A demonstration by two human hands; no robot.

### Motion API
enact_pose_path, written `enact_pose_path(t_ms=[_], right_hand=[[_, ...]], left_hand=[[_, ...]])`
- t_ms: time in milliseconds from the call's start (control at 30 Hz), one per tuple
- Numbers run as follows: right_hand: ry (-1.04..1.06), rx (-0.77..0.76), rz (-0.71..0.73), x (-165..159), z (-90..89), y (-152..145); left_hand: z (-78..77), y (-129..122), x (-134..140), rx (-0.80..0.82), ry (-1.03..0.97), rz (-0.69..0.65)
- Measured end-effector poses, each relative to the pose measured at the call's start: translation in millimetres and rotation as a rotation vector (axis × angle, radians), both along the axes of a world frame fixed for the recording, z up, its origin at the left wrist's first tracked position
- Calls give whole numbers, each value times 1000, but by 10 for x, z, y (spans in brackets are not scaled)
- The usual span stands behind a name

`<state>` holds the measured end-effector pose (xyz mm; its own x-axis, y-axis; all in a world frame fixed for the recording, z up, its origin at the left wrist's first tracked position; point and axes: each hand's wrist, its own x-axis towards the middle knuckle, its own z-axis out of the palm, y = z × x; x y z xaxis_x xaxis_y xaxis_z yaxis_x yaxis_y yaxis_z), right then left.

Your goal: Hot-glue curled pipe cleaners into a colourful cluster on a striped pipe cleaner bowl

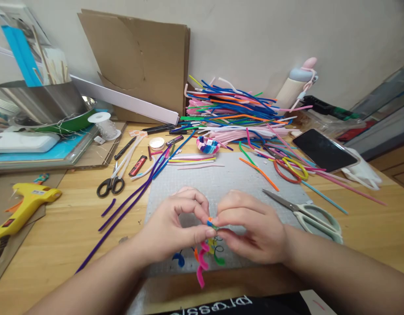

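Above the near edge of a grey cutting mat (169, 197), my left hand (180, 218) and my right hand (251, 225) meet fingertip to fingertip. Both pinch a small bundle of coloured pipe cleaners (212, 224), with orange, blue and green showing between the fingers. Curled ends dangle below it: a pink spiral (203, 260), a green curl (219, 259), a blue curl (179, 260), and bits of yellow and orange. The part inside the fingers is largely hidden.
Right of my hands lie pale-handled scissors (307, 214). Black scissors (111, 183), long purple pipe cleaners (123, 205) and a yellow glue gun (24, 205) lie left. A pipe cleaner pile (234, 109), cardboard (139, 65), a phone (323, 151) and a bottle (293, 87) stand farther back.
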<state>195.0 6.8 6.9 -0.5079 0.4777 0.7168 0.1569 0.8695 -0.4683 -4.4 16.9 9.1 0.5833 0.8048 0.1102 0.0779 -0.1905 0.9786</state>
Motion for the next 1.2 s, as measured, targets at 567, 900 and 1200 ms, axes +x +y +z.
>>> enact_pose_path(t_ms=[567, 900, 1200], right_hand=[[-37, -11, -51, 22, -43, 33], [-199, 36, -106, 64, -26, 59], [-99, 145, -56, 38, -138, 37]], left_hand=[[-95, 22, -5, -226, -91, -25], [-103, 14, 9, -166, -28, 44], [-89, -52, 58, -202, -83, 87]])
